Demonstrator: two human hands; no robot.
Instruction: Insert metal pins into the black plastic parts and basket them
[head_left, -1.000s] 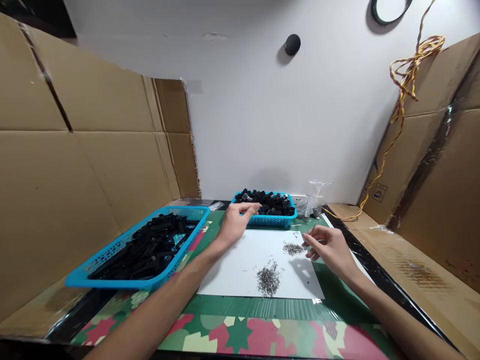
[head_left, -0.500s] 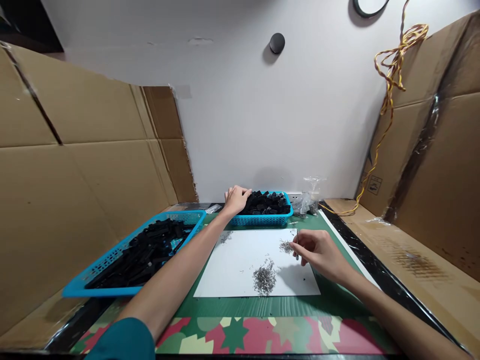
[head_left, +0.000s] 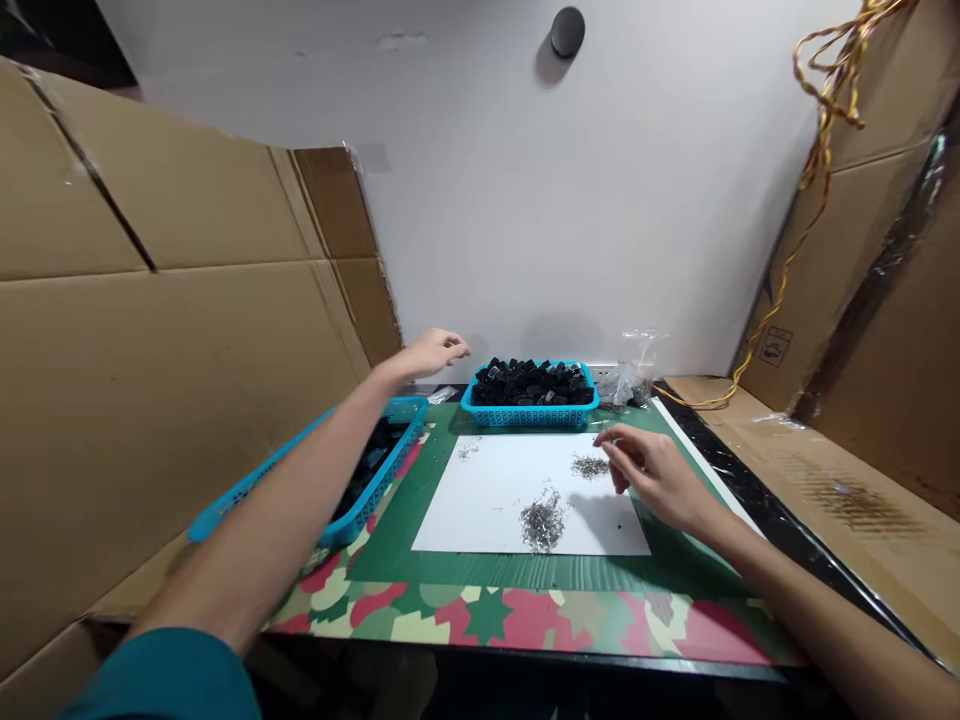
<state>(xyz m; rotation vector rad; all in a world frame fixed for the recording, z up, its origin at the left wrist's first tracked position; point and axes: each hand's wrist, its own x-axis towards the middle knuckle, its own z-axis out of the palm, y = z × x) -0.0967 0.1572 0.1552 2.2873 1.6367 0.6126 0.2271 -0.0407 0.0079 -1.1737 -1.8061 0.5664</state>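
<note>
My left hand is raised over the back left of the table, left of the small blue basket. Its fingers are loosely bent and apart, with nothing visible in them. That basket is heaped with small black plastic parts. Above the right side of a white sheet, my right hand is closed in a pinch on a thin tool, mostly hidden by the fingers. Beside its fingertips lies a small pile of tiny metal pieces. A larger pile of metal pieces sits at the sheet's near edge.
A larger blue basket holding black parts stands at the left, partly behind my left forearm. Clear plastic bags lie at the back right. Cardboard walls flank both sides. A yellow twisted cable hangs at the right.
My left hand has left the small basket's edge and moved up and to the left. My right hand stays over the sheet's right side. The camera view has shifted.
</note>
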